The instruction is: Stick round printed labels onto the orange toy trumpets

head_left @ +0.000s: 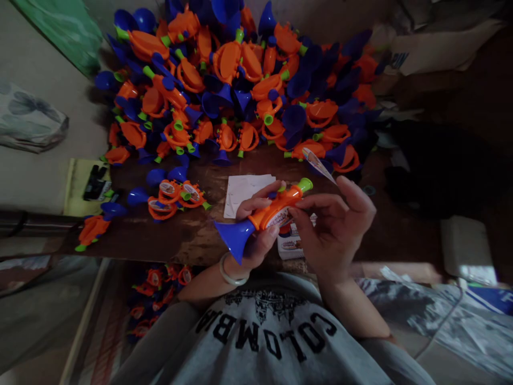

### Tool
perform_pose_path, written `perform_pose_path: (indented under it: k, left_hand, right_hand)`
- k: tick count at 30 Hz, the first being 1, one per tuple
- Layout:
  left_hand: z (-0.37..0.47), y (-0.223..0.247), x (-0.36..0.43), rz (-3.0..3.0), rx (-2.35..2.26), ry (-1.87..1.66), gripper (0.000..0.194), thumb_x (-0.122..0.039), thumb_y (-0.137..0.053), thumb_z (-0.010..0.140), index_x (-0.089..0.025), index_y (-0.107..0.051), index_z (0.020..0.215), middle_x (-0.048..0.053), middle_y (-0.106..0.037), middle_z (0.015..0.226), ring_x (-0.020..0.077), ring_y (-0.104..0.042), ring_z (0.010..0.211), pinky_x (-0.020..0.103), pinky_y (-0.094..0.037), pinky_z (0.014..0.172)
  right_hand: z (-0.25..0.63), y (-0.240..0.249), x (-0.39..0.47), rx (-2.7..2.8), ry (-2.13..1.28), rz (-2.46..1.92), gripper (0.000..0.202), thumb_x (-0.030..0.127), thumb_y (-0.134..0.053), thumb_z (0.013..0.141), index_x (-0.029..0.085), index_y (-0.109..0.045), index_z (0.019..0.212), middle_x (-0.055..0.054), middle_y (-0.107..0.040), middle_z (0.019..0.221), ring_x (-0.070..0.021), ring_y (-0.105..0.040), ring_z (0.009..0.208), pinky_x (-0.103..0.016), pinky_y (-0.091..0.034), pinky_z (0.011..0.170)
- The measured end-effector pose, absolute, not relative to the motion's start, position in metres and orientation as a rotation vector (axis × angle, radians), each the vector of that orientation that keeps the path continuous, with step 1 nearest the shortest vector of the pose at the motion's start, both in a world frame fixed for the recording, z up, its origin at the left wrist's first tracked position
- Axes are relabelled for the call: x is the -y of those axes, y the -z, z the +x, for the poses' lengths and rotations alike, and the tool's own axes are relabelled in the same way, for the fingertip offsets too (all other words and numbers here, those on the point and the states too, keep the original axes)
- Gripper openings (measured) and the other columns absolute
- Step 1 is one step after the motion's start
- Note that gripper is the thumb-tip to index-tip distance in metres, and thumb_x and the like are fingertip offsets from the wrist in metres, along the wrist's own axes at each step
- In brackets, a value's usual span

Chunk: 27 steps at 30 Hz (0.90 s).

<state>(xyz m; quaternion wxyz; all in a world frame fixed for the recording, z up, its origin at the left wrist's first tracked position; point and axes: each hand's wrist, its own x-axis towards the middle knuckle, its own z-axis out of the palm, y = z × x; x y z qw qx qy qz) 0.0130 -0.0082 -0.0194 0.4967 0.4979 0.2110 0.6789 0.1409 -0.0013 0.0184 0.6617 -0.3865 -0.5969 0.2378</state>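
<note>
A toy trumpet with an orange body, blue bell and green mouthpiece lies tilted in my left hand, whose fingers and thumb close round it. An oval printed sticker sits on the side of its body. At that sticker's edge, the thumb and a fingertip of my right hand come together. A second oval sticker sticks up from a raised fingertip of the same hand. Below the hands lies a sheet of printed stickers, partly covered. White paper rests behind my left hand.
A large heap of toy trumpets fills the back of the table. Several stickered trumpets lie to the left, near a single trumpet. More stickered trumpets are below the table edge. A white box-like object stands right.
</note>
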Motion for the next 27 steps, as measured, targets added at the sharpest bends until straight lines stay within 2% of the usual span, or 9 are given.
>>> perform_pose_path:
  k: [13, 14, 16, 18, 19, 21, 24, 26, 27]
  left_hand:
    - [0.011, 0.021, 0.007, 1.286, -0.531, -1.667, 0.038, -0.029, -0.072, 0.098, -0.034, -0.059, 0.133, 0.007, -0.057, 0.161, 0.0318, -0.054, 0.153, 0.059, -0.043, 0.128]
    - [0.01, 0.021, 0.007, 1.294, -0.551, -1.667, 0.038, -0.03, -0.073, 0.098, -0.034, -0.059, 0.132, 0.006, -0.058, 0.161, 0.0323, -0.054, 0.154, 0.06, -0.043, 0.128]
    - [0.008, 0.021, 0.008, 1.271, -0.574, -1.659, 0.038, -0.03, -0.073, 0.098, -0.035, -0.059, 0.132, 0.006, -0.057, 0.162, 0.0331, -0.051, 0.156, 0.062, -0.043, 0.128]
    - [0.007, 0.021, 0.01, 1.208, -0.555, -1.628, 0.04, -0.03, -0.073, 0.098, -0.037, -0.058, 0.135, 0.005, -0.057, 0.163, 0.0336, -0.049, 0.157, 0.063, -0.045, 0.127]
    - [0.008, 0.021, 0.01, 1.178, -0.547, -1.609, 0.043, -0.031, -0.074, 0.097, -0.038, -0.057, 0.137, 0.005, -0.056, 0.164, 0.0336, -0.048, 0.158, 0.063, -0.045, 0.128]
    - [0.011, 0.022, 0.01, 1.133, -0.564, -1.591, 0.049, -0.036, -0.076, 0.096, -0.038, -0.055, 0.14, 0.005, -0.055, 0.165, 0.0333, -0.045, 0.16, 0.061, -0.043, 0.13]
    - [0.015, 0.029, 0.01, 1.042, -0.666, -1.513, 0.047, -0.046, -0.073, 0.099, -0.034, -0.058, 0.141, 0.006, -0.056, 0.164, 0.0306, -0.048, 0.158, 0.054, -0.045, 0.13]
    - [0.016, 0.034, 0.011, 1.013, -0.709, -1.395, 0.041, -0.045, -0.067, 0.103, -0.031, -0.06, 0.141, 0.009, -0.057, 0.162, 0.0288, -0.054, 0.154, 0.05, -0.051, 0.124]
    - [0.016, 0.036, 0.011, 1.045, -0.722, -1.361, 0.041, -0.042, -0.068, 0.103, -0.031, -0.06, 0.142, 0.01, -0.055, 0.164, 0.0284, -0.055, 0.153, 0.048, -0.053, 0.122]
  right_hand:
    - [0.145, -0.014, -0.003, 1.432, -0.452, -0.912, 0.078, 0.007, -0.073, 0.091, 0.039, -0.042, 0.155, 0.004, -0.07, 0.093, -0.0156, -0.071, 0.08, -0.029, -0.063, 0.069]
    - [0.149, -0.013, -0.004, 1.445, -0.395, -0.97, 0.078, 0.012, -0.075, 0.091, 0.039, -0.042, 0.156, 0.001, -0.071, 0.1, -0.0185, -0.072, 0.088, -0.033, -0.063, 0.072]
    - [0.157, -0.009, -0.008, 1.435, -0.246, -1.119, 0.081, 0.024, -0.082, 0.089, 0.039, -0.042, 0.157, -0.008, -0.068, 0.13, -0.0278, -0.07, 0.116, -0.043, -0.064, 0.083]
    - [0.162, -0.006, -0.012, 1.398, -0.221, -1.184, 0.089, 0.038, -0.085, 0.088, 0.04, -0.035, 0.161, -0.013, -0.052, 0.157, -0.0354, -0.057, 0.141, -0.053, -0.062, 0.096]
    - [0.162, -0.006, -0.014, 1.405, -0.302, -1.158, 0.091, 0.044, -0.082, 0.09, 0.04, -0.03, 0.164, -0.013, -0.046, 0.163, -0.0363, -0.054, 0.146, -0.055, -0.062, 0.101]
    - [0.158, -0.007, -0.016, 1.454, -0.551, -1.046, 0.088, 0.05, -0.073, 0.096, 0.04, -0.022, 0.166, -0.013, -0.048, 0.162, -0.0344, -0.058, 0.144, -0.055, -0.063, 0.102]
    - [0.155, -0.01, -0.017, 1.394, -0.592, -0.978, 0.076, 0.041, -0.071, 0.099, 0.04, -0.03, 0.162, -0.012, -0.053, 0.154, -0.0313, -0.063, 0.138, -0.05, -0.066, 0.1]
    - [0.16, -0.009, -0.015, 1.254, -0.357, -1.0, 0.076, 0.031, -0.075, 0.096, 0.039, -0.034, 0.159, -0.013, -0.046, 0.156, -0.0332, -0.056, 0.144, -0.049, -0.064, 0.105]
    - [0.163, -0.007, -0.014, 1.23, -0.314, -1.023, 0.081, 0.027, -0.076, 0.095, 0.041, -0.03, 0.16, -0.012, -0.036, 0.162, -0.0348, -0.048, 0.151, -0.051, -0.06, 0.112]
